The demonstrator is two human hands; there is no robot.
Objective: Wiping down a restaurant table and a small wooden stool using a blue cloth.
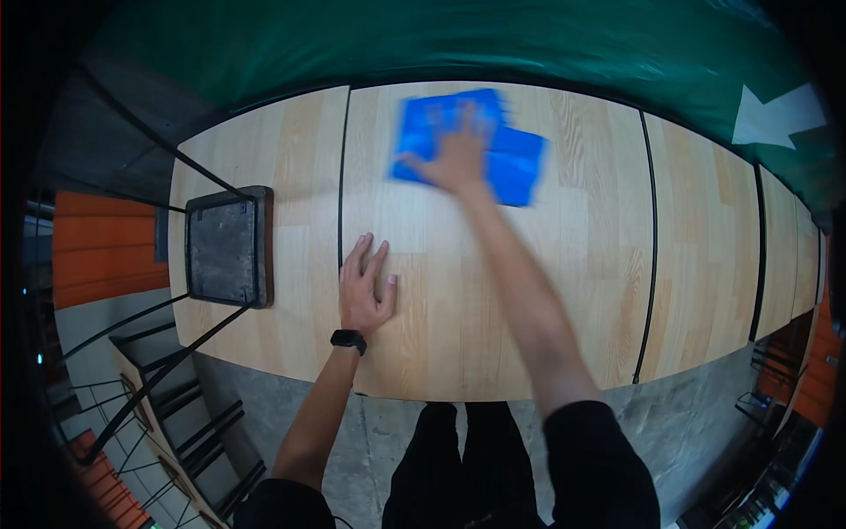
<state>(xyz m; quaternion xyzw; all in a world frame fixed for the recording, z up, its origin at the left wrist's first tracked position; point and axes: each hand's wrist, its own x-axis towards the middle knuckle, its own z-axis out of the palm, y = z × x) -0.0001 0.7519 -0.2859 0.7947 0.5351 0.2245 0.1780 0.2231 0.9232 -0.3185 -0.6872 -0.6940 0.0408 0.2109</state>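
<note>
My right hand (461, 151) presses a blue cloth (519, 165) against the light wooden tabletop (462, 311), near its far edge. The fingers are spread over the cloth, and both hand and cloth are blurred. The cloth lies with uneven corners, one part reaching out to the right of the hand. Closer to me, my left hand (367, 284) rests palm down on the same tabletop, beside the dark seam (343, 178) on the left. It holds nothing, and its fingers are apart. A black watch (348, 339) sits on the left wrist.
A stool (228, 246) lies upside down on the left tabletop, its thin metal legs sticking up. More tabletops (704, 244) adjoin on the right, past another dark seam (651, 231). Green sheeting (423, 40) with a white arrow (776, 118) borders the far edge. Concrete floor (370, 436) shows below.
</note>
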